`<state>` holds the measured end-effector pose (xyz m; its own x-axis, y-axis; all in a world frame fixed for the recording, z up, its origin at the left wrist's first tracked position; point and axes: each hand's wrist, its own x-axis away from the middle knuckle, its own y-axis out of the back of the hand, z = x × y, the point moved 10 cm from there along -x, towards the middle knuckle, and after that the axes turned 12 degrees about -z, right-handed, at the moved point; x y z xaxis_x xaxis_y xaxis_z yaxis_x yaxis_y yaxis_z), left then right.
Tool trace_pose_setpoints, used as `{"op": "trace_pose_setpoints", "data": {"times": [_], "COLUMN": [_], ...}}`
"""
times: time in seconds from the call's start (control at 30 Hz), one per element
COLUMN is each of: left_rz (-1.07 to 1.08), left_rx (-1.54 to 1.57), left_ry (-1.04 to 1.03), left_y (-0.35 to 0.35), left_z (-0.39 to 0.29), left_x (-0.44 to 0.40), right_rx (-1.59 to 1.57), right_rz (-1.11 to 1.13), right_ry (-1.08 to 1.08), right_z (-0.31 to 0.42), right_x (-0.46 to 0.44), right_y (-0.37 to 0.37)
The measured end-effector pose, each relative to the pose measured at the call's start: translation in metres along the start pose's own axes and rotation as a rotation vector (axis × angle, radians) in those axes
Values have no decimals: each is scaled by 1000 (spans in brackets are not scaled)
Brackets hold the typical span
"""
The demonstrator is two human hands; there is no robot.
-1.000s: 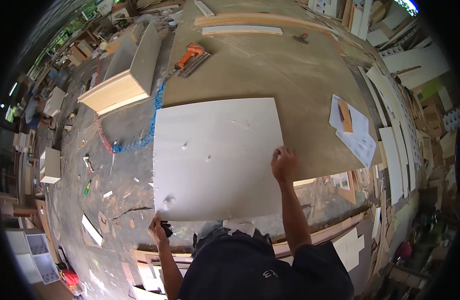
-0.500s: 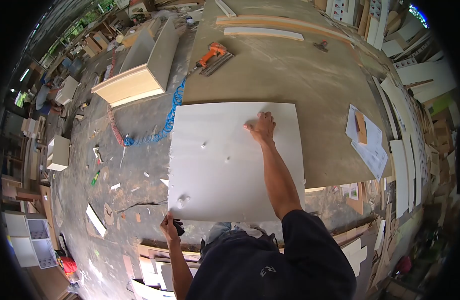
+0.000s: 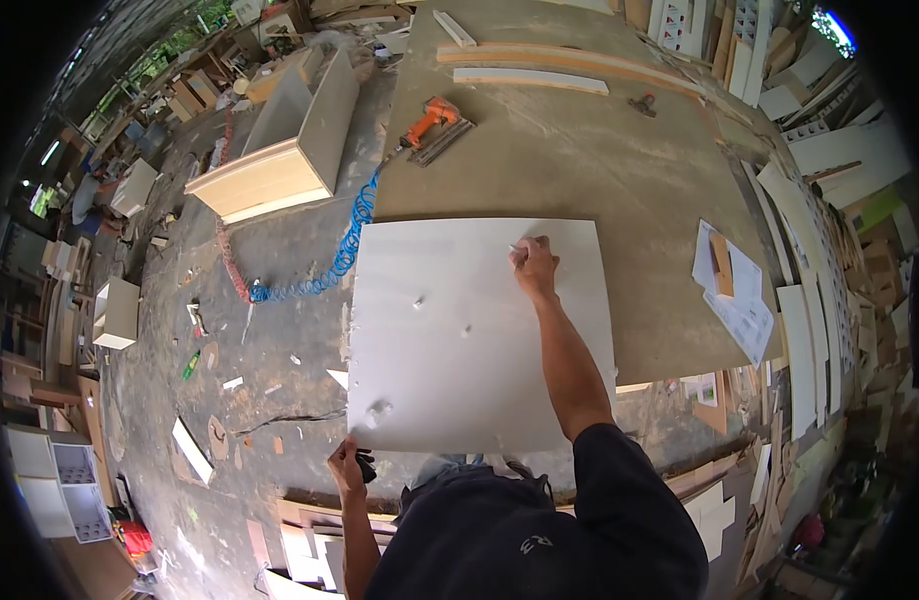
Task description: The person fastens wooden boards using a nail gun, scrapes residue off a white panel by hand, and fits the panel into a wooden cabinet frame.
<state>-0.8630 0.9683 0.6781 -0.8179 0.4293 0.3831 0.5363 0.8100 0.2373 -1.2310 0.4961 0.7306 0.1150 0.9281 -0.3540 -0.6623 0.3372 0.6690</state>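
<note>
White panel (image 3: 469,385), two hands at it

Head view: One white panel lies flat at the near end of a brown tabletop (image 3: 569,160), jutting past its near edge. The right hand (image 3: 536,268), above the panel's far right part, has its fingers bunched on one small white scrap (image 3: 514,248). The left hand (image 3: 350,466), at the near left corner, curls its fingers around one dark object (image 3: 366,468). Three white clumps (image 3: 379,411) dot the panel. Beyond lies one orange nail gun (image 3: 434,115); to the right, one wood block (image 3: 720,265) rests on two papers (image 3: 742,312).
</note>
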Motion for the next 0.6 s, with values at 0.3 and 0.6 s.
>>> {"op": "trace_pose_setpoints", "data": {"times": [0.3,0.6], "left_rz": [41,34], "left_rx": [13,-8], "left_ry": [6,10], "left_y": [-3,-1], "left_z": [-1,-1], "left_x": [1,3], "right_rx": [218,-507], "right_rz": [-31,1104], "right_ry": [164,823], "right_z": [34,166], "right_x": [27,299], "right_y": [-5,17]}}
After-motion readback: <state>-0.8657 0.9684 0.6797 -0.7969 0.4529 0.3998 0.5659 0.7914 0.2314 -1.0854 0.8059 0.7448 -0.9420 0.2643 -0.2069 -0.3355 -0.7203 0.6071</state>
